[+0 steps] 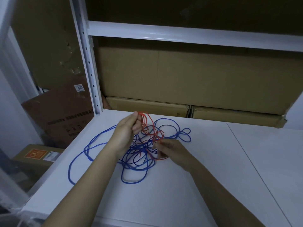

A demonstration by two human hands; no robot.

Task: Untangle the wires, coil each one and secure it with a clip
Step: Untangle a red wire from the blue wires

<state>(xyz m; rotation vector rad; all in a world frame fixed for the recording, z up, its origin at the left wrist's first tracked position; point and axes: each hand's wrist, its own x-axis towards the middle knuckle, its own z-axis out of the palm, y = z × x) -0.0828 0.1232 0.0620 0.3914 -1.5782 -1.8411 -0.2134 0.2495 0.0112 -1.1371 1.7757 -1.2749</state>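
You are in the untangling step, and early in it, to judge by how things lie; the red wire [148, 128] and the blue wire [101, 141] are knotted together on the white bench [180, 194], and neither is coiled yet; no clip shows anywhere in view, so you will have to find one before the last step. Your left hand [127, 130] is raised above the tangle, its fingers curled and pinching a bunch of red loops near their top, so the red strands hang from it down into the knot; your right hand [167, 149] sits low at the right edge of the tangle, its fingers closed on a red strand where it crosses the blue; which strand exactly, the blur will not let you tell. The blue wire spreads wide on the bench, with long loops running out to the left and toward you and small loops on the far right; the red is bunched in the middle, between your hands; behind the bench stand cardboard boxes [180, 76] on a white shelf frame [88, 63]. The next move, I judge, calls for drawing the red free of the blue a loop at a time, holding the lifted bunch steady while your right hand feeds the strand through the crossings; pull gently, since a hard tug would likely tighten the knot.
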